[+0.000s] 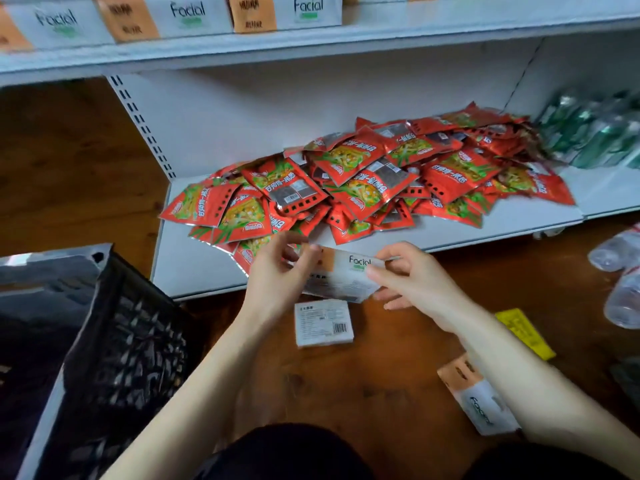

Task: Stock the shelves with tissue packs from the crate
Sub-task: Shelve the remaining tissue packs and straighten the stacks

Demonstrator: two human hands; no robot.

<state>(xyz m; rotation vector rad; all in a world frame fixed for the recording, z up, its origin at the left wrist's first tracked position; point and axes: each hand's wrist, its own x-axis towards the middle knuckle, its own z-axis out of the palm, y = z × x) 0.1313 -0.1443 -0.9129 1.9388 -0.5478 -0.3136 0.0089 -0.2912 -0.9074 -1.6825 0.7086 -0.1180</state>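
Observation:
A white and orange "Facial" tissue pack (pixel 341 275) is held in front of the bottom shelf's edge. My left hand (pixel 277 271) grips its left end and my right hand (pixel 412 275) grips its right end. Beneath it, a second tissue pack (pixel 323 323) lies label-up on the wooden floor. A third tissue pack (pixel 479 396) lies on the floor by my right forearm, partly hidden by it. The black plastic crate (pixel 114 348) stands at the lower left; its contents are hidden. A row of tissue packs (pixel 187 15) stands on the upper shelf (pixel 346 39).
The bottom shelf (pixel 450 233) holds a heap of red snack packets (pixel 363 181) and green packets (pixel 595 133) at the right. Water bottles (pixel 620 271) lie on the floor at the far right. A yellow pack (pixel 526 332) lies near my right forearm.

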